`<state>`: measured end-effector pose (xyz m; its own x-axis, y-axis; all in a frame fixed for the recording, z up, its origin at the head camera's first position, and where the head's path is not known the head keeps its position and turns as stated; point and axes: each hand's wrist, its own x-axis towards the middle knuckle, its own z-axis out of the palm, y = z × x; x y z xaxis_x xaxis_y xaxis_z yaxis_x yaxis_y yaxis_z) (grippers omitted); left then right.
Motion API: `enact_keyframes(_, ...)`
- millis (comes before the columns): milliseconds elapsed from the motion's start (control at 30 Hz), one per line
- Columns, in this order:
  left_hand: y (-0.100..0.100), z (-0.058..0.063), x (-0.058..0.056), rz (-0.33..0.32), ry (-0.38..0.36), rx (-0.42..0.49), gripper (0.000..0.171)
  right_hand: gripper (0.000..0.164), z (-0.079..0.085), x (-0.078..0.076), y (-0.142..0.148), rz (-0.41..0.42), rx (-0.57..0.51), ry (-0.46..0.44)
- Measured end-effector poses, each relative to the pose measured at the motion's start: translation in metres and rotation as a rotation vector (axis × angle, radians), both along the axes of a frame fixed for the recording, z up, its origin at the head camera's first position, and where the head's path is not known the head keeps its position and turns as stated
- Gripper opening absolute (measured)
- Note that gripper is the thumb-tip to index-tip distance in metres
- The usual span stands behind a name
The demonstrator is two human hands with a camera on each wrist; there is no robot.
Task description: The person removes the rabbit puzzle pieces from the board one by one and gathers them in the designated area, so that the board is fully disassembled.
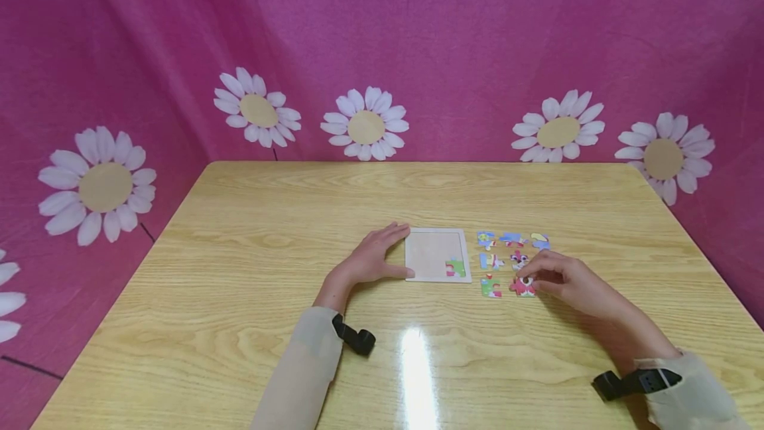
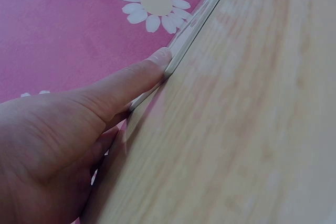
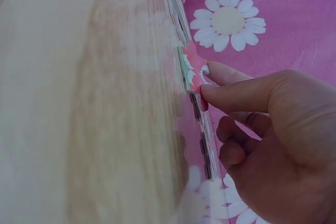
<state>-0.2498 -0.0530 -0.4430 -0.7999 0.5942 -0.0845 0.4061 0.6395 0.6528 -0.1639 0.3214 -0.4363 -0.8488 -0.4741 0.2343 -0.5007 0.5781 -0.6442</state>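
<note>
A shallow, pale puzzle tray (image 1: 431,251) lies on the table, with one green and red puzzle piece (image 1: 456,268) in its lower right corner. My left hand (image 1: 373,259) rests at the tray's left side, its straight thumb on the lower left corner and its fingers at the upper left one. Between thumb and index finger, my right hand (image 1: 564,281) pinches a red puzzle piece (image 3: 193,69) with white and green parts, which stands up above the other pieces in the right wrist view. The right hand's remaining fingers are curled in beneath.
Several loose pieces lie in rows right of the tray, among them a blue piece with a yellow flower (image 1: 485,239), a green piece (image 1: 491,287) and a red and blue piece (image 1: 519,259). A pink cloth (image 1: 459,52) with daisies hangs behind the wooden table (image 1: 239,324).
</note>
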Motion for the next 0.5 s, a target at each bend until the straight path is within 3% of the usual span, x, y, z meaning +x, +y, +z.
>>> enact_keyframes(233, -0.0002, -0.0010, -0.0004, -0.002, 0.000, -0.001, 0.086, 0.029, -0.0019, 0.0006, 0.0011, 0.004, 0.030, 0.014)
enact_keyframes(500, -0.0004, -0.0010, -0.0012, -0.008, 0.013, -0.009, 0.086, 0.025, -0.0001, 0.0025, 0.0035, -0.008, 0.036, -0.050)
